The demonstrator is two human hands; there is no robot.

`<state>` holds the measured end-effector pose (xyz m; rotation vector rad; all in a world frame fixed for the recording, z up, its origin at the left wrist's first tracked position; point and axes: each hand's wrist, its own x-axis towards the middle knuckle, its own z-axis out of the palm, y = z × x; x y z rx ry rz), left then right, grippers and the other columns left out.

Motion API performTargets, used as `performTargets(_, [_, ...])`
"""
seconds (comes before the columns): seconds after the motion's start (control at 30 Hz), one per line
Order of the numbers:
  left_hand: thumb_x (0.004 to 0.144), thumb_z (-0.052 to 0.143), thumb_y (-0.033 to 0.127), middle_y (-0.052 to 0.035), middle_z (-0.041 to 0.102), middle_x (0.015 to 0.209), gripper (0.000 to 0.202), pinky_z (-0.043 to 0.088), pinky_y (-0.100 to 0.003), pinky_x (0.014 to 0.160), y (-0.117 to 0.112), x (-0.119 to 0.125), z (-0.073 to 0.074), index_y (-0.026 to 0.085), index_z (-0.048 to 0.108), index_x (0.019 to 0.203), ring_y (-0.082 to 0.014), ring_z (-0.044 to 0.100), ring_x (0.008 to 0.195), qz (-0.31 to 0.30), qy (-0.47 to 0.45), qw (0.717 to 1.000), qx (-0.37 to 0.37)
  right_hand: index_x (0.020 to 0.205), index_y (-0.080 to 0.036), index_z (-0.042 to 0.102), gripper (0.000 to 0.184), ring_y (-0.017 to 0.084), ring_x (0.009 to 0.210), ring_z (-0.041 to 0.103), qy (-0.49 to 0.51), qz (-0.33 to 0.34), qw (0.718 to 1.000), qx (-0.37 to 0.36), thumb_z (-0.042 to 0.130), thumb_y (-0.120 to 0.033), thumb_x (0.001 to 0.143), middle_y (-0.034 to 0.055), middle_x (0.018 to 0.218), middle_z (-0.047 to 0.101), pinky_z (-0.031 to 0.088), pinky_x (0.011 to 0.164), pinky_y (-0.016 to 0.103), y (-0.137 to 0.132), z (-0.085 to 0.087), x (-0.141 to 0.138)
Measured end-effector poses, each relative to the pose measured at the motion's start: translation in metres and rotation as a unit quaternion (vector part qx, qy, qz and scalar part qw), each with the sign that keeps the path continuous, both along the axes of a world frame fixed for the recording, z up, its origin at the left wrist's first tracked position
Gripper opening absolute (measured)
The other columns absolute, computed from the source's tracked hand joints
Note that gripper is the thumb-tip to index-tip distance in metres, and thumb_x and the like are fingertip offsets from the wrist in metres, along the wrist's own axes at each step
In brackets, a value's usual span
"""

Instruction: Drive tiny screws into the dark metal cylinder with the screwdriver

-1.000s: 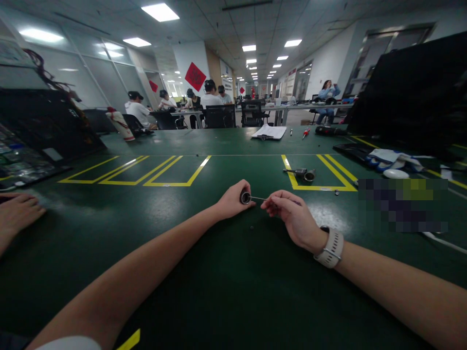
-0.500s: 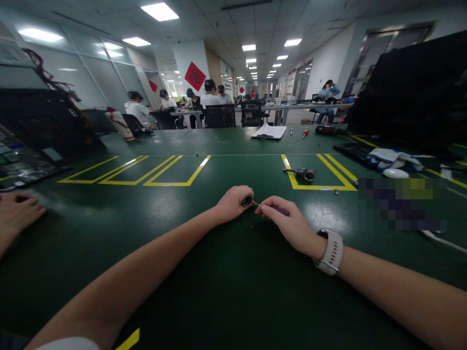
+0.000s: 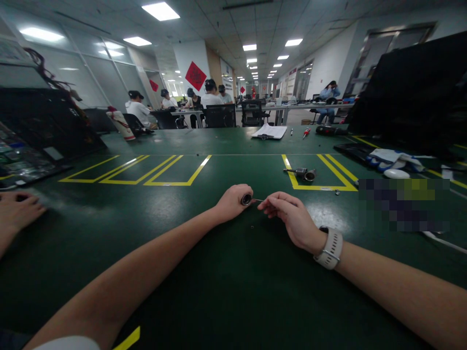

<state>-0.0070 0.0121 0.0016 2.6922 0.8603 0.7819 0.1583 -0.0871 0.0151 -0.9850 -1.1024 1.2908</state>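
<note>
My left hand (image 3: 231, 203) is closed round a small round metal part (image 3: 246, 199) with a dark opening that faces right. My right hand (image 3: 292, 217) pinches a thin screwdriver (image 3: 260, 200), its metal tip held against the part's opening. Both hands rest low over the green table (image 3: 204, 272) near its middle. A white watch (image 3: 331, 248) sits on my right wrist. A tiny dark screw (image 3: 251, 226) lies on the table just below my hands.
A second metal part with a tool (image 3: 303, 173) lies inside the yellow-taped box beyond my hands. Another person's hand (image 3: 18, 210) rests at the left edge. An open laptop chassis (image 3: 25, 160) is at left, gloves (image 3: 392, 159) and a mouse (image 3: 396, 173) at right, a clipboard (image 3: 269, 131) farther back.
My right hand moved in toward the part, shortening the visible shaft, dipped lower half a second ago, then rose slightly again. The left hand stayed nearly still.
</note>
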Motion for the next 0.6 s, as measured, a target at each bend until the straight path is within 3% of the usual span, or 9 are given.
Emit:
performTargets(0.13, [0.077,0.055,0.023,0.001,0.05,0.067,0.012,0.037,-0.027,0.063,0.0,0.0,-0.0003,0.017,0.05,0.068,-0.0131,0.047,0.064,0.007,0.022,0.999,0.026,0.073,-0.019,0.064,0.013,0.016,0.072,0.054,-0.071,0.004,0.997,0.036,0.057,-0.029,0.077,0.0025,0.076,0.064,0.039,0.069,0.032,-0.0023,-0.0018,-0.002])
performTargets(0.43, [0.077,0.056,0.026,0.0025,0.046,0.065,0.017,0.035,-0.024,0.058,0.0012,-0.0008,-0.0015,0.017,0.046,0.065,-0.0114,0.045,0.062,-0.002,-0.042,0.999,-0.014,0.073,-0.017,0.064,0.015,0.015,0.069,0.054,0.101,0.058,0.99,-0.079,0.057,-0.031,0.075,0.0046,0.079,0.067,0.039,0.068,0.031,0.0074,-0.0014,0.007])
performTargets(0.6, [0.078,0.055,0.028,0.0018,0.047,0.066,0.018,0.036,-0.025,0.059,0.001,-0.0004,-0.0014,0.017,0.047,0.066,-0.0123,0.046,0.062,0.016,-0.023,1.0,0.007,0.073,-0.018,0.063,0.014,0.015,0.07,0.054,0.029,0.019,0.999,-0.035,0.058,-0.031,0.076,0.0039,0.081,0.066,0.039,0.067,0.031,0.0004,0.0006,-0.0003])
